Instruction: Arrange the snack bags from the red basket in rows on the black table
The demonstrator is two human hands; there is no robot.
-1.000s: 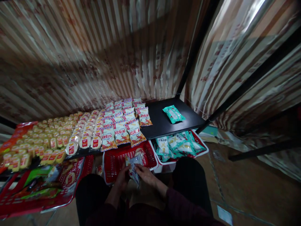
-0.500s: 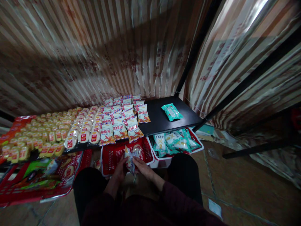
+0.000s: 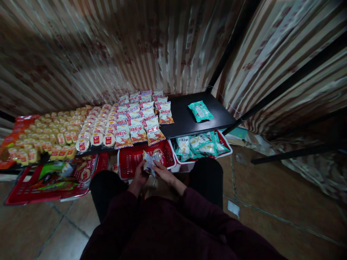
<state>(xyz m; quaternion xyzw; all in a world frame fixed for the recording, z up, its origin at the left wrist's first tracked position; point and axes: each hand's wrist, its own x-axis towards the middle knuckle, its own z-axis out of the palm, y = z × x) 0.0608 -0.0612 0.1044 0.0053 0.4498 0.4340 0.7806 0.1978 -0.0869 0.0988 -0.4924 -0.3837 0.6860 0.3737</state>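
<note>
- Striped cloth (image 3: 176,54) hangs behind a black shelf (image 3: 182,121) in dim light.
- In front of me is a small packet (image 3: 149,162), which I hold with both hands, at the near edge of a red basket (image 3: 127,162); whether they touch I cannot tell.
- My left hand (image 3: 141,174) grips its left side; my right hand (image 3: 164,173) pinches its right.
- Clock directions run from the packet, twelve facing away from me.
- One o'clock, inside that basket: a round cake (image 3: 158,154).
- Between eleven and twelve: snack bags (image 3: 138,130) in rows on the shelf.
- Two: one green bag (image 3: 201,111) lying alone there.
- Between two and three: a white-rimmed basket (image 3: 187,161) of green bags.
- Ten: white cakes (image 3: 97,133), yellow cakes (image 3: 61,135) beyond.
- Nine: another red basket (image 3: 29,196), holding mixed wrappers (image 3: 58,185).
</note>
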